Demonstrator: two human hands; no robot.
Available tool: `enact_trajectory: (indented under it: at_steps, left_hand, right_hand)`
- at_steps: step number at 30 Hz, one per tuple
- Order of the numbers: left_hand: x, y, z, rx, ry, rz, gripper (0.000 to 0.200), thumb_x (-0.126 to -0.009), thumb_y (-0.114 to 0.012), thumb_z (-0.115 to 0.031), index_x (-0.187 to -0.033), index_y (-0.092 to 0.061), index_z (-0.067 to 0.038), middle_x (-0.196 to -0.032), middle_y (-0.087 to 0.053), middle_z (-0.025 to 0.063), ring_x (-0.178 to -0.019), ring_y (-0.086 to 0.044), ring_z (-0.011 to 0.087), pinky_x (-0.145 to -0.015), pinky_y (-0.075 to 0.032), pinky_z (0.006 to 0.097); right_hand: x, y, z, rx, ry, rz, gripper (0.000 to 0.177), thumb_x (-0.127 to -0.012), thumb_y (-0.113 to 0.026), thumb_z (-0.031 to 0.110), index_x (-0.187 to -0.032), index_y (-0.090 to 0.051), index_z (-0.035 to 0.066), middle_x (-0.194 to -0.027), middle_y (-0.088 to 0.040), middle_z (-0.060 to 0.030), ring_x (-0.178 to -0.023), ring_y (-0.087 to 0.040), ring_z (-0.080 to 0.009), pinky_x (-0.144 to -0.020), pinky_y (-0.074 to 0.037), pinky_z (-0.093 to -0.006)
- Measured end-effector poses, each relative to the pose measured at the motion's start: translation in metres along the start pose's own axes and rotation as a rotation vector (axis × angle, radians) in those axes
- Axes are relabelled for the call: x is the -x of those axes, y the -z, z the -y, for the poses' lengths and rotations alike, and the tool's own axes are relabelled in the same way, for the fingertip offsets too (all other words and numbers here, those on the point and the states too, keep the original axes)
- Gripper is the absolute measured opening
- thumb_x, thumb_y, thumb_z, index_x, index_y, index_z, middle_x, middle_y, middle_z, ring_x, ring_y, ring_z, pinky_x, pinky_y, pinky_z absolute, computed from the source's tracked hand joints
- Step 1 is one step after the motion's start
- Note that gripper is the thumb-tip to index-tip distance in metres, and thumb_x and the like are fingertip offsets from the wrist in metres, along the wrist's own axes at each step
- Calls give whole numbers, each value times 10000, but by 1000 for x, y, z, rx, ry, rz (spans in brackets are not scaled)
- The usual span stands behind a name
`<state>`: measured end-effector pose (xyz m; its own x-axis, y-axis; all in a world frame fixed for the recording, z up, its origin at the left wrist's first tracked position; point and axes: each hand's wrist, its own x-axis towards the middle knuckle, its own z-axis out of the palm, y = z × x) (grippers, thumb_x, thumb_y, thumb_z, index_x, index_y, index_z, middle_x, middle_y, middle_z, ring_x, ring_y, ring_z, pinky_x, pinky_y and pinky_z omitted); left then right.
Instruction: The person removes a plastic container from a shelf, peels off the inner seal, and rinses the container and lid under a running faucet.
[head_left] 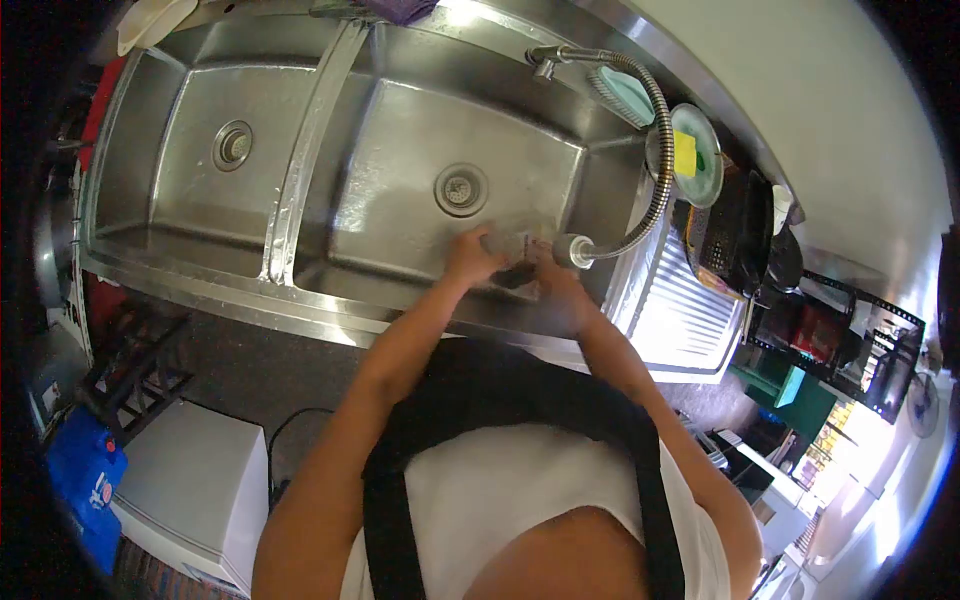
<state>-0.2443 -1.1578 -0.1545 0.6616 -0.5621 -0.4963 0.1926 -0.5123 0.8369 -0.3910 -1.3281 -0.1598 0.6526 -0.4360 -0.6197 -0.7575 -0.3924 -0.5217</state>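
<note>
Over the near right part of the large sink basin [400,140], my left hand [476,256] is closed on a clear, see-through container [513,240], whose exact kind is blurred. My right hand [562,290] is at the container's right side, smeared by motion, so its grip does not show. A dark patch lies between the hands, too blurred to name. The white spray head [574,251] of the flexible metal hose [664,150] hangs just beside my right hand. Below and left of the container's far end is the basin's drain [461,190].
A second basin [190,190] with its own drain adjoins on the left. To the right are a ribbed drainboard [690,300], a plate [708,170] with a yellow sponge [684,153], and a black crate [735,235]. A purple cloth [402,8] lies on the back rim.
</note>
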Motion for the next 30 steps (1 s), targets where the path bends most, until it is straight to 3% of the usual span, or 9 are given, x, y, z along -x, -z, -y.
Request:
enact_trajectory:
  at_steps: [3,4,8,11,13,16,25,28,30]
  left_hand:
    - [0,4,1,-214,-66,-124,720,-561,-862,-272,-1197,-602,-61,-1007,-681,171,-934,-663,277,-823,-513,367]
    - [-2,6,5,-99,-41,-93,713,-569,-855,-277,-1200,-602,-61,-1003,-681,175,-929,-663,278,-819,-512,369]
    - [-4,9,6,-61,-18,-106,723,-581,-846,-294,-1215,-594,-57,-991,-682,176,-925,-664,276,-812,-511,369]
    - [-9,4,6,-33,-29,-65,757,-573,-850,-318,-1231,-581,-56,-1006,-682,169,-933,-662,282,-821,-511,369]
    - [-13,-4,15,-56,-32,-59,788,-569,-857,-350,-1259,-570,-99,-874,-679,131,-792,-650,240,-747,-517,351]
    - [-15,-7,20,-71,-14,-75,792,-564,-855,-362,-1258,-571,-106,-891,-676,131,-805,-647,246,-761,-515,351]
    - [-15,-4,18,38,5,-88,719,-571,-846,-353,-1197,-610,-91,-1036,-677,159,-935,-662,273,-833,-512,363]
    - [-14,-4,12,67,48,-52,720,-574,-851,-342,-1202,-606,-89,-1024,-681,152,-921,-664,258,-823,-514,354]
    - [-15,-6,17,52,109,-19,722,-575,-854,-335,-1205,-603,-87,-1020,-682,151,-914,-665,251,-818,-515,350]
  right_hand:
    - [-8,0,28,227,-257,34,514,-877,-529,317,-1290,-397,41,-1079,-616,-259,-987,-619,-409,-830,-492,-495]
    - [-9,-6,32,695,82,169,517,-914,-444,411,-1298,-435,64,-1087,-623,-253,-1011,-612,-409,-876,-477,-474]
    - [-5,-18,52,540,-262,105,497,-941,-388,426,-1318,-423,105,-1097,-621,-237,-1028,-601,-415,-896,-455,-498]
    - [-1,-11,45,541,-39,-93,410,-961,-378,357,-1289,-438,118,-1033,-631,-237,-1007,-602,-425,-872,-450,-548]
    - [-19,-17,27,599,534,-260,409,-970,-377,331,-1312,-392,109,-1048,-617,-256,-1011,-590,-454,-844,-453,-576]
    - [2,-2,78,462,112,40,428,-967,-399,301,-1342,-353,101,-1090,-579,-299,-1014,-574,-479,-846,-444,-581]
    - [-52,-40,-26,469,544,-150,568,-952,-446,276,-1429,-226,59,-1145,-565,-279,-1014,-568,-469,-893,-441,-525]
    - [-51,-57,-36,437,-61,-146,539,-896,-507,240,-1334,-423,-63,-1307,-499,-222,-1187,-491,-405,-1083,-294,-546]
    - [-106,-70,-101,457,208,-146,533,-919,-461,278,-1346,-416,-39,-1344,-472,-206,-1233,-455,-394,-1093,-260,-574]
